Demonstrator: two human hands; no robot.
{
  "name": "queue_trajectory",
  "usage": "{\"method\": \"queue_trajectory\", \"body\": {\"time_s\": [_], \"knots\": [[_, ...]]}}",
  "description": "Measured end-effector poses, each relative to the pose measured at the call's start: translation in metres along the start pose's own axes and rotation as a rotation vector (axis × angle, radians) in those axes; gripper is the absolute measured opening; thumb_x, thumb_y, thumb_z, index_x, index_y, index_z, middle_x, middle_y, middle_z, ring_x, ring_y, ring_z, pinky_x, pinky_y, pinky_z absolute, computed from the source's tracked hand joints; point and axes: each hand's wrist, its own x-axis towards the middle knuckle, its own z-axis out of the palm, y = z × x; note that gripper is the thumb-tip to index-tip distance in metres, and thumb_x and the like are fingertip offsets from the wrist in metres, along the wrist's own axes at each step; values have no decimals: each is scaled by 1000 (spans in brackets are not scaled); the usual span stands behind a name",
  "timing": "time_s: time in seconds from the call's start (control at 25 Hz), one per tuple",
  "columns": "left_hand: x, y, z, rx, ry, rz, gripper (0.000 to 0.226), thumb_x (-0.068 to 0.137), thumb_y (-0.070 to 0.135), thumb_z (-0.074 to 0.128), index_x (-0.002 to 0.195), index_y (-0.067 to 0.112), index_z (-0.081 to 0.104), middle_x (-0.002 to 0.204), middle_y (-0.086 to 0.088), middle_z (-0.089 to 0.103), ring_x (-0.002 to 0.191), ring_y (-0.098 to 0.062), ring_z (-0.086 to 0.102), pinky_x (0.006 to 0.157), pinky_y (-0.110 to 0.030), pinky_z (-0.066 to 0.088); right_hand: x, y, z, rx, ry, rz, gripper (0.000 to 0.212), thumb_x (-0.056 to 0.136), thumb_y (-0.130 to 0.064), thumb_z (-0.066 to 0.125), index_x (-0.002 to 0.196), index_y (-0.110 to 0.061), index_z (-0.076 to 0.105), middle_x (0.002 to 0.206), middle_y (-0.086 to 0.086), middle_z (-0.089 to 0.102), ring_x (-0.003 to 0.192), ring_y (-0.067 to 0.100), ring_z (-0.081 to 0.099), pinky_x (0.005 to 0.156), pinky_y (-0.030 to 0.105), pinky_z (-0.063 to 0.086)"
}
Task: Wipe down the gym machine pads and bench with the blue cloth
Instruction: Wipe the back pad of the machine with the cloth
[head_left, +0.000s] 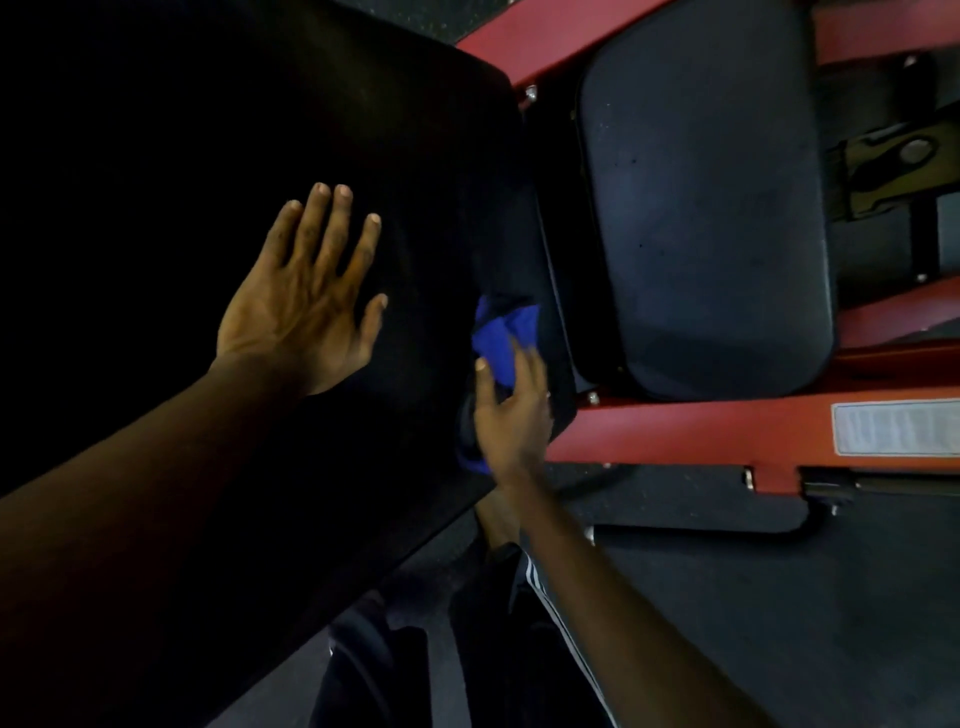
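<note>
A large black back pad (208, 130) fills the left half of the view. My left hand (304, 296) lies flat on it with the fingers spread and straight. My right hand (511, 405) presses the blue cloth (501, 338) against the pad's right side edge; its fingers lie over the cloth, and motion blur hides whether they curl round it. A second dark seat pad (701, 208) lies to the right, apart from both hands.
The red steel frame (691, 431) of the machine runs under and beside the seat pad, with a white label (898, 428) at the right. Dark rubber floor (779, 597) lies below. My legs in dark striped trousers (519, 623) stand near the bottom middle.
</note>
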Motion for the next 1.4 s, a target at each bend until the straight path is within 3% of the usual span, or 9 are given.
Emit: {"method": "queue_trajectory", "body": {"time_s": [0.08, 0.16, 0.32, 0.48, 0.64, 0.8, 0.96, 1.24, 1.4], "knots": [[1, 1, 2, 14, -5, -16, 74, 101, 51, 15, 159, 8, 4, 165, -23, 1, 154, -36, -1, 125, -48, 5, -43, 5, -12, 37, -90, -171, 47, 98, -31, 63, 143, -28, 54, 152, 0, 46, 136, 8, 44, 107, 11, 32], [1, 0, 4, 27, -17, -8, 74, 100, 52, 13, 159, 8, 2, 165, -23, 0, 154, -36, -3, 125, -48, 4, -29, 23, -14, 35, -123, -224, 46, 99, -28, 61, 144, -30, 52, 153, -1, 45, 139, 14, 45, 110, 23, 38], [1, -4, 7, 7, 0, 11, 74, 100, 53, 15, 159, 8, 6, 165, -24, 3, 154, -36, -1, 125, -48, 5, 42, 54, -6, -22, 15, -75, 44, 98, -29, 59, 141, -20, 56, 146, 7, 53, 130, 28, 54, 103, 40, 46], [1, -3, 8, 12, 8, 12, 74, 100, 53, 15, 159, 8, 9, 164, -25, 5, 154, -37, 2, 125, -49, 7, 67, 52, -5, -30, 120, 226, 48, 97, -36, 60, 143, -23, 53, 145, 1, 53, 126, 31, 56, 96, 39, 45], [1, -2, 0, -121, -21, 59, 66, 102, 42, 25, 156, 4, 23, 163, -23, 18, 153, -35, 14, 125, -47, 11, 5, 24, -1, -14, 36, 76, 49, 95, -41, 61, 141, -25, 55, 150, 0, 48, 130, 27, 53, 101, 42, 48], [-50, 42, 4, -230, -26, 152, 58, 97, 31, 35, 146, 1, 45, 155, -25, 36, 145, -39, 33, 120, -48, 24, -63, 16, -8, 86, -71, -202, 48, 97, -38, 56, 144, -29, 52, 153, -4, 44, 137, 17, 48, 106, 29, 45], [-103, 66, 6, -161, -119, 196, 68, 100, 39, 17, 157, 2, 18, 163, -25, 14, 153, -36, 13, 125, -46, 11, -36, 40, -14, 4, -112, -241, 48, 98, -37, 53, 146, -32, 47, 152, -3, 44, 138, 20, 48, 105, 37, 47], [-100, 67, 3, -135, -100, 182, 69, 100, 39, 6, 158, 1, 8, 164, -26, 3, 154, -36, 2, 125, -48, 6, 30, 66, -12, -51, 15, -3, 47, 99, -33, 57, 144, -24, 50, 148, 1, 50, 130, 27, 52, 98, 40, 47], [-99, 68, 3, -136, -112, 171, 70, 100, 40, 8, 158, 1, 7, 164, -25, 2, 154, -35, 0, 125, -47, 4, 87, 81, -14, -104, 75, 359, 48, 97, -37, 56, 142, -21, 51, 136, 12, 59, 121, 38, 57, 93, 43, 46]]}}
